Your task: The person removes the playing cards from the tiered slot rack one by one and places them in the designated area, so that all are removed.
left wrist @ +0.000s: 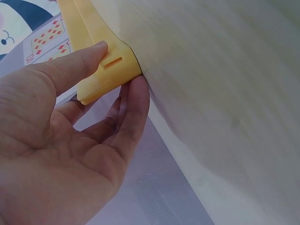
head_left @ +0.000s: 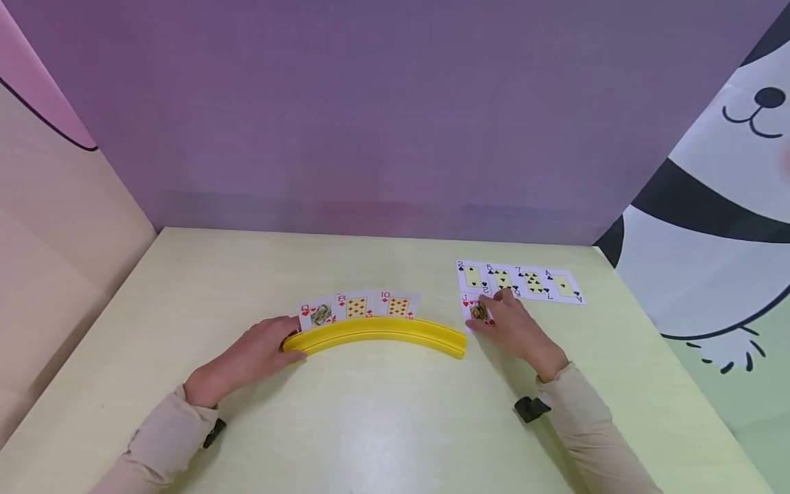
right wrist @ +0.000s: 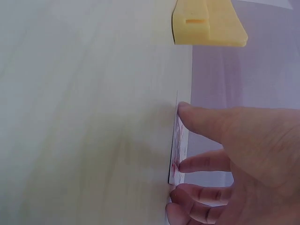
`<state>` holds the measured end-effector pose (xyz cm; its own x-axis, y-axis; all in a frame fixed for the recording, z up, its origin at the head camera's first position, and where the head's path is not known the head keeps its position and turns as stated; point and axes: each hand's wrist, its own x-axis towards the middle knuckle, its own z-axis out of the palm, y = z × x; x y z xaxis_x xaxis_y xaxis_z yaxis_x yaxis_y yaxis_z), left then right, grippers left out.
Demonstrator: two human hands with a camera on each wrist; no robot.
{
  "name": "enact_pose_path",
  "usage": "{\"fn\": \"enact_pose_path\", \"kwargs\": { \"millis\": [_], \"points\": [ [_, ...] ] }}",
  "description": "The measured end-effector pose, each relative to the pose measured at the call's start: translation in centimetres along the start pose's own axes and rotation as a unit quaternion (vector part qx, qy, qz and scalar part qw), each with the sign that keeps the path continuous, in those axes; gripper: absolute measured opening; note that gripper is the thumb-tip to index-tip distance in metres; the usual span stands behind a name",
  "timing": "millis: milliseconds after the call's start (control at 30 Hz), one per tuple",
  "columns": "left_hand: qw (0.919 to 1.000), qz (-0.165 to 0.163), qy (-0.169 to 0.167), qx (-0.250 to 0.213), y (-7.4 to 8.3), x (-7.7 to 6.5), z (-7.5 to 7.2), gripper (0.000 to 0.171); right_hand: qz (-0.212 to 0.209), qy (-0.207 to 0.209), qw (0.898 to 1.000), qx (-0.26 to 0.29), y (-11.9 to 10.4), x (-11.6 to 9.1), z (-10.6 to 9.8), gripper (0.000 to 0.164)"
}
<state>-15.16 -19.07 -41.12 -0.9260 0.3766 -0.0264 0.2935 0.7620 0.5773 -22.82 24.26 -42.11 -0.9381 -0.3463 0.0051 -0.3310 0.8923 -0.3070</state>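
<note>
My left hand (head_left: 256, 353) grips the left end of a yellow curved card holder (head_left: 382, 329), thumb on the near side and fingers behind. Three red playing cards stand in the holder: a queen (head_left: 319, 314), an eight (head_left: 356, 307) and a ten (head_left: 397, 304). Beyond the holder's right end, my right hand (head_left: 518, 333) touches a jack of hearts (head_left: 475, 310) on the table. In the right wrist view, thumb and index fingertip rest on the card's face; the fingers partly hide it.
Behind the right hand lies a row of black cards: a two (head_left: 472, 276), a five (head_left: 502, 278), a seven (head_left: 532, 282) and an ace (head_left: 563, 285). The pale table (head_left: 370, 425) meets a purple wall (head_left: 395, 123) at its back edge.
</note>
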Motion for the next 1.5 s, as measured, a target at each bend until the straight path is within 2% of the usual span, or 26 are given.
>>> {"fn": "enact_pose_path", "kwargs": {
  "millis": [233,533,733,967,1267,1500],
  "points": [
    [1.0,0.001,0.003,-0.001,0.2,-0.2,-0.1,0.041,-0.002,0.003,1.0,0.005,0.0,-0.1,-0.2,0.058],
    [1.0,-0.009,0.001,-0.001,0.3,-0.3,-0.1,0.046,0.002,0.021,1.0,0.015,-0.1,-0.1,-0.5,0.057],
    [1.0,0.008,0.002,0.005,0.0,-0.2,0.1,0.045,-0.019,0.063,0.998,0.026,-0.7,-0.1,-0.7,0.052],
    [1.0,0.001,-0.001,-0.002,-0.1,-0.1,0.1,0.046,-0.047,0.093,0.994,0.036,-2.0,-0.1,-1.3,0.046],
    [0.9999,0.015,0.004,-0.004,-0.6,0.3,0.5,0.044,-0.104,0.119,0.986,0.052,-4.8,-0.5,-2.2,0.037],
    [0.9999,0.015,0.0,-0.009,-0.8,0.5,0.5,0.043,-0.147,0.107,0.974,0.135,-7.9,-0.4,-2.6,0.031]
  ]
}}
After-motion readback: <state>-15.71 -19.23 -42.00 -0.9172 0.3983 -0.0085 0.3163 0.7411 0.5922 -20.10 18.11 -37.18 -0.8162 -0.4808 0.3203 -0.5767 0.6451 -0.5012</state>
